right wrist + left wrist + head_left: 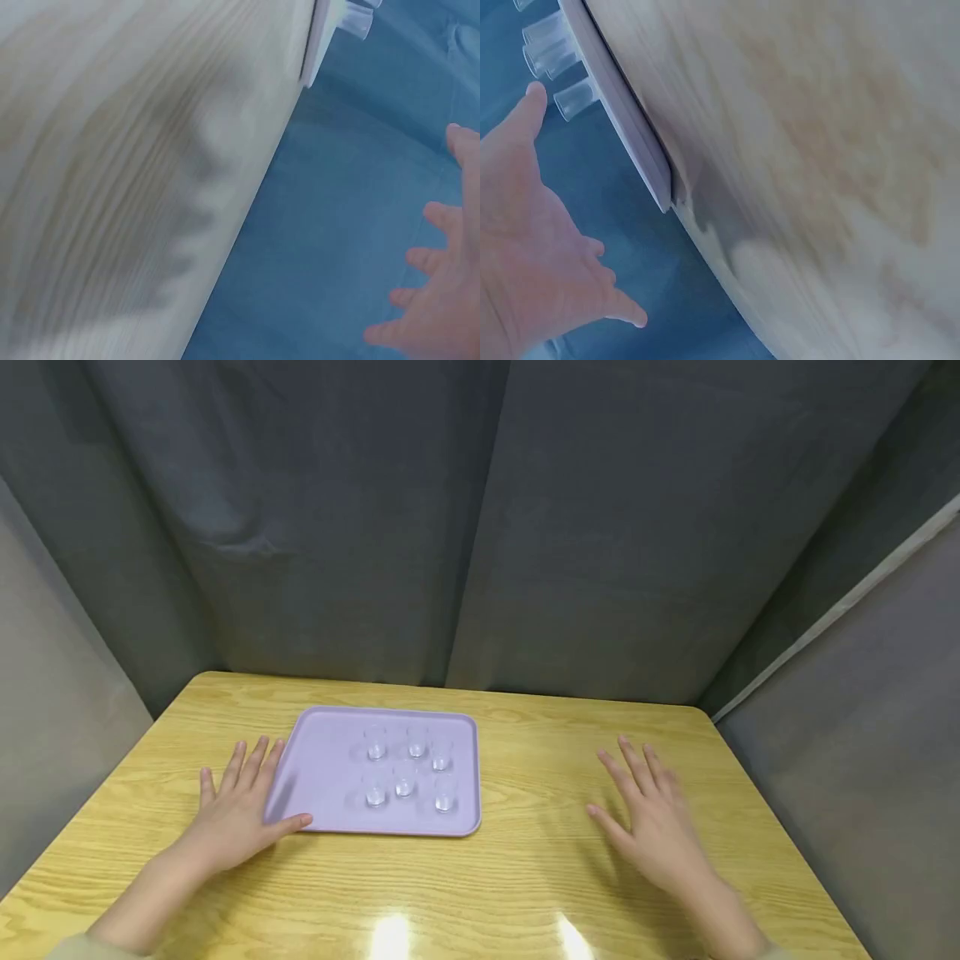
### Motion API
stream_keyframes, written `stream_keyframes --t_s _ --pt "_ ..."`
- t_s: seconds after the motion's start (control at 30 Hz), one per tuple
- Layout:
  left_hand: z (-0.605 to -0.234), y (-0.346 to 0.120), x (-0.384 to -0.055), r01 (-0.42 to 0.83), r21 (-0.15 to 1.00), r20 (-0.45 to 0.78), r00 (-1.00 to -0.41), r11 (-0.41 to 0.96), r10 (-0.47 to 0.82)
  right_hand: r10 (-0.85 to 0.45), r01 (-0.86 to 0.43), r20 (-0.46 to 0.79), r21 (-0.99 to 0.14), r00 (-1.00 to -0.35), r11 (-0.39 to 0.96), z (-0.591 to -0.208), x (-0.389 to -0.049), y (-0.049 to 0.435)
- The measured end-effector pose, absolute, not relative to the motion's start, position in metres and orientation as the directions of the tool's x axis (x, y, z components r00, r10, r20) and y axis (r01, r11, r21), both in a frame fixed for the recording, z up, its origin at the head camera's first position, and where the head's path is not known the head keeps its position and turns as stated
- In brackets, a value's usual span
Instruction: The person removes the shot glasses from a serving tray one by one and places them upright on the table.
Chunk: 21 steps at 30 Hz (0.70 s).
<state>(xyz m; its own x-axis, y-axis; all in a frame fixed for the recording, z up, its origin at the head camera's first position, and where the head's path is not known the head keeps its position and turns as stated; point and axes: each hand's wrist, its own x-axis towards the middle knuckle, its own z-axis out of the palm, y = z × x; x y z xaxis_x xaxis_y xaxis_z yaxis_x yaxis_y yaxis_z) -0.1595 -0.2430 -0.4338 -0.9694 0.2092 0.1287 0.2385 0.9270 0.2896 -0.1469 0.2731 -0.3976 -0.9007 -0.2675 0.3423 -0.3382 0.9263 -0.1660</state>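
A purple tray [322, 777] lies on the left half of the wooden table. Several small clear glasses [404, 785] stand upright on it, grouped toward its right side. My left hand [234, 822], fingers spread, is at the tray's left edge and overlaps its front left corner in the head view. In the left wrist view that hand [540, 255] shows apart from the tray [630, 124], raised above the tabletop. My right hand [660, 835] hovers over the table's right half with fingers spread and nothing in it. The right wrist view shows it [442, 285] raised off the wood.
The wooden table [525, 868] has rounded back corners. Dark grey curtains [337, 527] hang behind its back edge, and lighter panels [862, 760] stand at both sides. Two bright reflections show near the table's front.
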Motion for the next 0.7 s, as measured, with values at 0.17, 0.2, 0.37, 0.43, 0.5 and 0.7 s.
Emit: stream_keyframes --t_s 0.17,0.2,0.37,0.43,0.5,0.7 --pt "-0.437 -0.25 -0.17 0.231 0.32 0.093 -0.973 0.919 0.212 -0.295 -0.387 0.378 -0.196 -0.877 0.901 -0.393 -0.154 0.256" --pt "-0.437 -0.252 -0.172 0.226 0.322 0.083 -0.974 0.919 0.21 -0.303 -0.4 0.387 -0.199 -0.871 0.895 -0.393 -0.156 0.252" --pt "-0.44 -0.26 -0.185 0.217 0.34 0.026 -0.975 0.915 0.221 -0.355 -0.485 0.411 -0.273 -0.84 0.831 -0.391 -0.167 0.23" --pt "-0.441 -0.262 -0.19 0.222 0.348 0.012 -0.972 0.911 0.233 -0.381 -0.525 0.421 -0.308 -0.823 0.794 -0.392 -0.171 0.22" --pt "-0.442 -0.264 -0.195 0.229 0.354 0.002 -0.97 0.907 0.245 -0.405 -0.559 0.429 -0.336 -0.807 0.758 -0.396 -0.176 0.21" --pt "-0.448 -0.266 -0.204 0.276 0.372 -0.015 -0.953 0.886 0.303 -0.42 -0.582 0.42 -0.414 -0.805 0.7 -0.41 -0.186 0.183"
